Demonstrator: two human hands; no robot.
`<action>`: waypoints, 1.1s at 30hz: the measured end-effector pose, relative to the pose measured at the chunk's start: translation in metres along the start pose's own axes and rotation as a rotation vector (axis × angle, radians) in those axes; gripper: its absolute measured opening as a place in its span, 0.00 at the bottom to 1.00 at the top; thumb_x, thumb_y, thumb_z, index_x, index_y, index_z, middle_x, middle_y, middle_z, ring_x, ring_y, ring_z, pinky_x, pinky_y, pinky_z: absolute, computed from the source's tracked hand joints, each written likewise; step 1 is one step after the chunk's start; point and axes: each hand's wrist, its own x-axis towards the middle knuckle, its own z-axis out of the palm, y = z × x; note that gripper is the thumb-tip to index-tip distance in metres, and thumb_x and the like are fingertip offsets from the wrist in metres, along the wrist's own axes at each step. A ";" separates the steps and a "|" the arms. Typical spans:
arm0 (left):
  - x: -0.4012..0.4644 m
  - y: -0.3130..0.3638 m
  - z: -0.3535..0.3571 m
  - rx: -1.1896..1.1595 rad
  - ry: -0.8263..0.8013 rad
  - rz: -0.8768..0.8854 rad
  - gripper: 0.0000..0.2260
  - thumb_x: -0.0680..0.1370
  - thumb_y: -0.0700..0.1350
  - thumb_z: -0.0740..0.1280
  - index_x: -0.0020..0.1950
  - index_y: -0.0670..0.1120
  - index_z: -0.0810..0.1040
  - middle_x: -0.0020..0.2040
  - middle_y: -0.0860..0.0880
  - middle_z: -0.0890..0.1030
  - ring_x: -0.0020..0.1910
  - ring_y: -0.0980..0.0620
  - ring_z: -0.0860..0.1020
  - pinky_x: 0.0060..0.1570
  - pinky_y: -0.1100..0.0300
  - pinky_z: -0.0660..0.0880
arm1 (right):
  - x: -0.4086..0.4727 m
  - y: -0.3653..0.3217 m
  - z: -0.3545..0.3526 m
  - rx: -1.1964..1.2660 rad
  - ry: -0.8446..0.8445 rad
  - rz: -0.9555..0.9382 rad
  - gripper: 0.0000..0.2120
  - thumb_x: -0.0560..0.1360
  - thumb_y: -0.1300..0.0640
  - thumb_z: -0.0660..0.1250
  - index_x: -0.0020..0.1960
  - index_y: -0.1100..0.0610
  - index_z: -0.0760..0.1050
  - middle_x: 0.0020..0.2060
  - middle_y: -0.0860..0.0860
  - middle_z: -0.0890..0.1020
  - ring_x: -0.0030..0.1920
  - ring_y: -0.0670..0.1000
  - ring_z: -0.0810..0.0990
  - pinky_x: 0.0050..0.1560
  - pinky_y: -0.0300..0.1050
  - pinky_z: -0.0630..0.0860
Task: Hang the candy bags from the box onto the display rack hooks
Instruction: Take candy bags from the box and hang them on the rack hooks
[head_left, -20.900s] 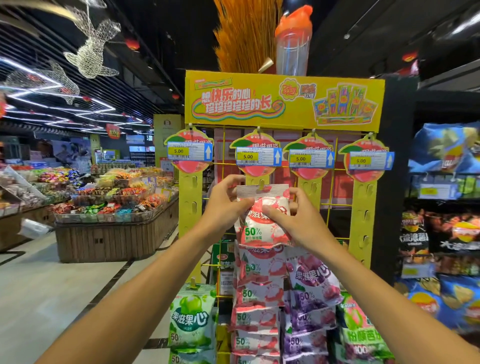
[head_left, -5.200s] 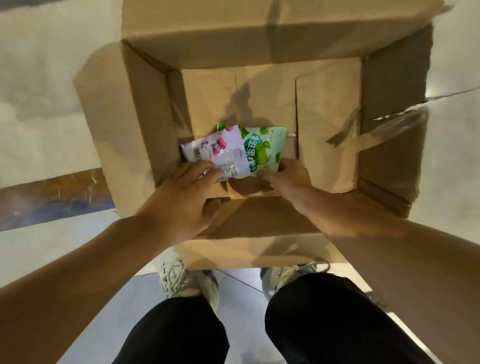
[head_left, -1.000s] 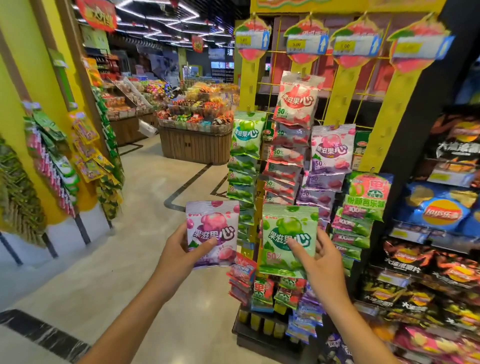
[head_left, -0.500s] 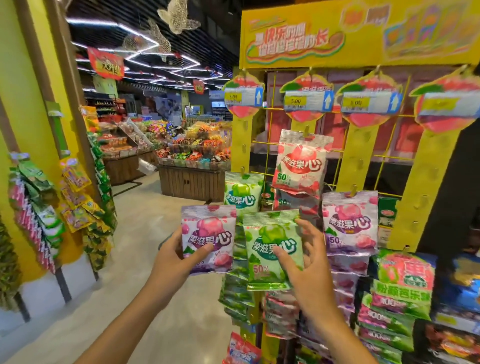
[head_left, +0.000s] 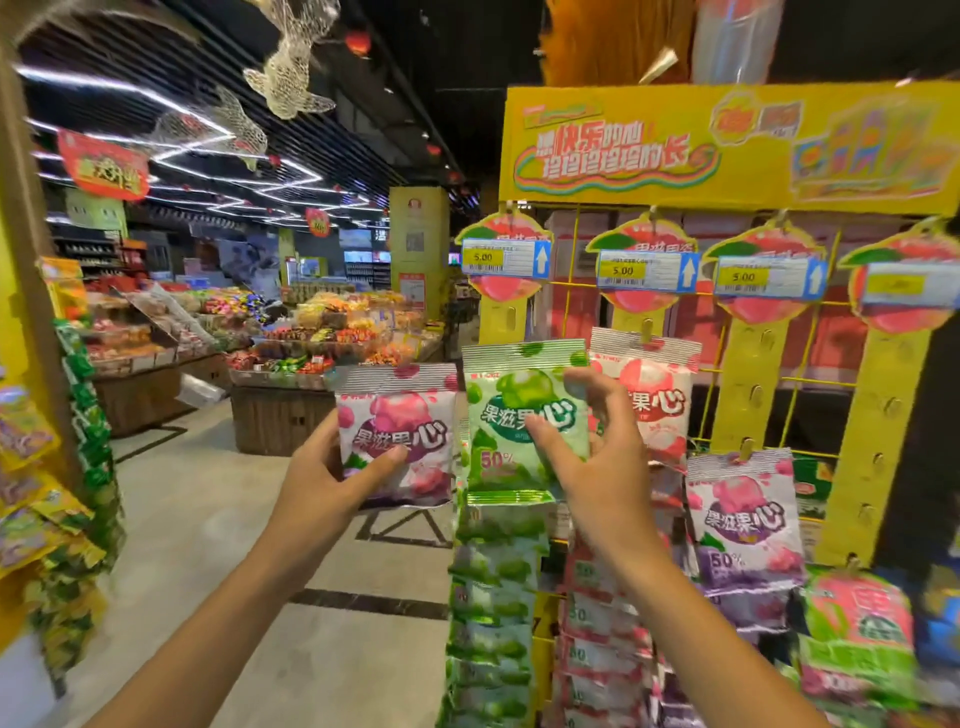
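floor (head_left: 171, 519) pale tile, dark inlay | ceiling – zigzag strip lights (head_left: 249, 182) | wooden produce stands (head_left: 280, 421)

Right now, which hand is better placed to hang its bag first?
The right hand. Its green bag is raised in front of the rack's leftmost strip, directly above the column of green bags. The left hand holds the purple bag left of the rack.

It was a supermarket: price tags (head_left: 505, 256) hung on a yellow candy rack (head_left: 727, 150), with snack bins (head_left: 332, 358) behind.
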 end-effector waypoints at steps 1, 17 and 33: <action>0.006 0.002 -0.003 0.001 -0.008 0.016 0.18 0.75 0.37 0.73 0.61 0.53 0.78 0.52 0.51 0.87 0.51 0.51 0.85 0.45 0.61 0.82 | 0.009 -0.002 0.006 -0.018 0.006 -0.007 0.21 0.74 0.53 0.75 0.63 0.45 0.72 0.58 0.35 0.77 0.63 0.35 0.74 0.61 0.33 0.71; 0.045 -0.014 -0.019 -0.057 -0.130 0.020 0.19 0.76 0.39 0.72 0.65 0.51 0.76 0.53 0.52 0.86 0.52 0.52 0.85 0.46 0.62 0.82 | 0.022 0.027 0.044 -0.281 0.066 0.143 0.23 0.75 0.48 0.74 0.67 0.48 0.71 0.58 0.38 0.75 0.60 0.41 0.72 0.60 0.36 0.66; 0.038 -0.018 -0.003 -0.139 -0.197 0.039 0.20 0.75 0.37 0.71 0.66 0.49 0.76 0.55 0.50 0.86 0.54 0.50 0.84 0.50 0.59 0.82 | -0.024 -0.003 0.045 -0.270 0.067 -0.060 0.27 0.77 0.55 0.72 0.73 0.48 0.68 0.76 0.39 0.61 0.77 0.38 0.58 0.73 0.30 0.59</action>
